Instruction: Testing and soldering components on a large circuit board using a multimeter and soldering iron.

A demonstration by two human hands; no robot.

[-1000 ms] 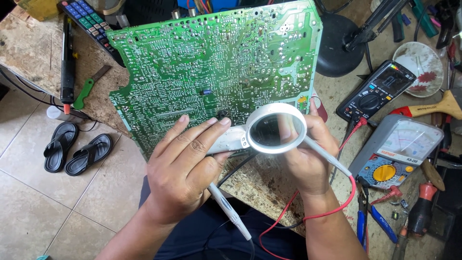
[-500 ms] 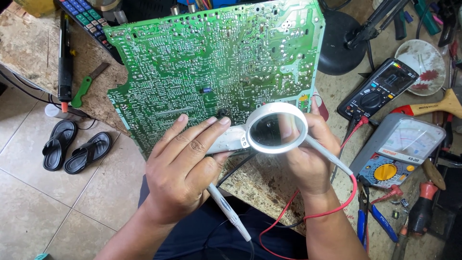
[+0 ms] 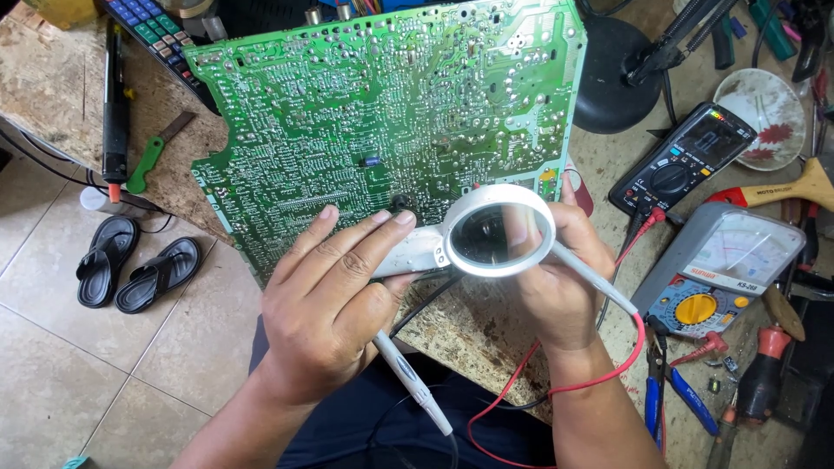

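Left grip (image 3: pixel 334 300) closes around the white handle of a round magnifier (image 3: pixel 499 233) and a white probe (image 3: pixel 413 382), fingertips resting on the green circuit board (image 3: pixel 382 130); right grip (image 3: pixel 560 278) holds a second white probe (image 3: pixel 595 276) trailing a red lead (image 3: pixel 599 378), its fingers behind the lens. Board stands tilted at the table (image 3: pixel 486 334) edge, with the magnifier at its lower right corner. Two multimeters (image 3: pixel 682 161) (image 3: pixel 721 269) lie to the right, sandals (image 3: pixel 135 265) on the floor at left.

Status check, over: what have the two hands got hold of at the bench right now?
Left hand grips white magnifier handle plus a probe. Right hand holds second probe behind lens. Green circuit board tilted up. Nothing blocking.
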